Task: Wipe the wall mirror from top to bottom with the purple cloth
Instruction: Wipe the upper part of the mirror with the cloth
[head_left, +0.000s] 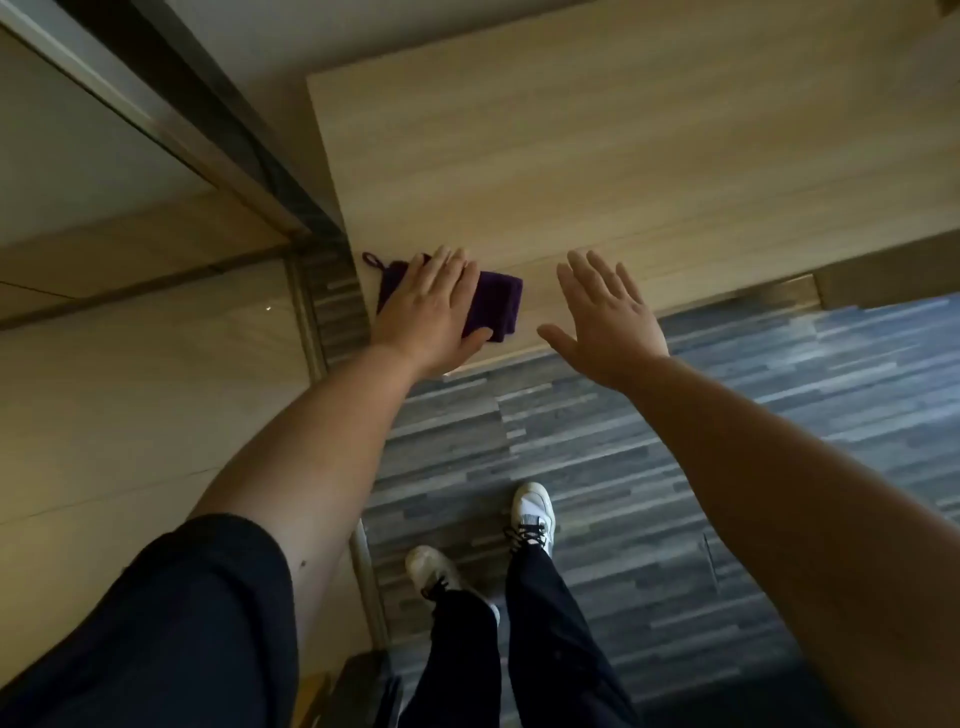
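Observation:
A folded purple cloth (500, 306) with a small hanging loop lies on the near left corner of a light wooden tabletop (623, 156). My left hand (431, 312) rests flat on top of the cloth, fingers straight and together, thumb lying along its near edge; it covers the cloth's left half. My right hand (605, 322) hovers open to the right of the cloth, above the table's front edge, fingers spread and holding nothing. At the left stands a glossy reflecting panel with a metal frame (306, 322), which looks like the wall mirror (130, 364).
Grey striped plank flooring (727, 441) lies below the table. My legs in dark trousers and white shoes (530, 514) stand on it near the mirror's frame. A dark object (358, 686) sits at the bottom by the frame.

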